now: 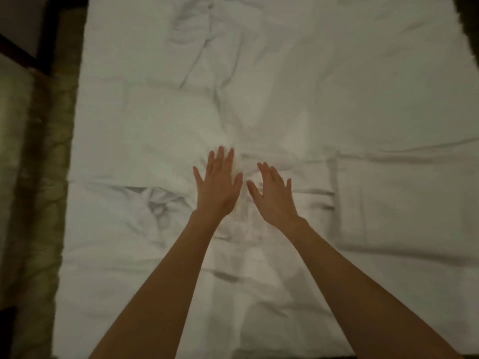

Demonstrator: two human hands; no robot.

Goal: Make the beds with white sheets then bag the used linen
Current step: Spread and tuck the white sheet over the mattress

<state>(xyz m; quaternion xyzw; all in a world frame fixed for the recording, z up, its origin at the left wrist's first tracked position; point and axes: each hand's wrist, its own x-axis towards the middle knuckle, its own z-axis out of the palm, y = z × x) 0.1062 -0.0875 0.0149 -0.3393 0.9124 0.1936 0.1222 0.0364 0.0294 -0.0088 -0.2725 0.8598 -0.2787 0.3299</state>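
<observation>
You were in a bedroom, perhaps in a hotel: a wide bed covered by a creased white cotton sheet (pixel 285 99) filled the view, a patterned brownish carpet (pixel 44 203) ran along its left side, and dark wooden furniture (pixel 44 35) stood near the corner.

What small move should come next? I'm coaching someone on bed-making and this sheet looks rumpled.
Probably sweep both flat hands apart. The left hand and right hand lie open, side by side at the middle of the white cotton sheet, with a bunched fold beside the left hand and long creases beyond.
</observation>
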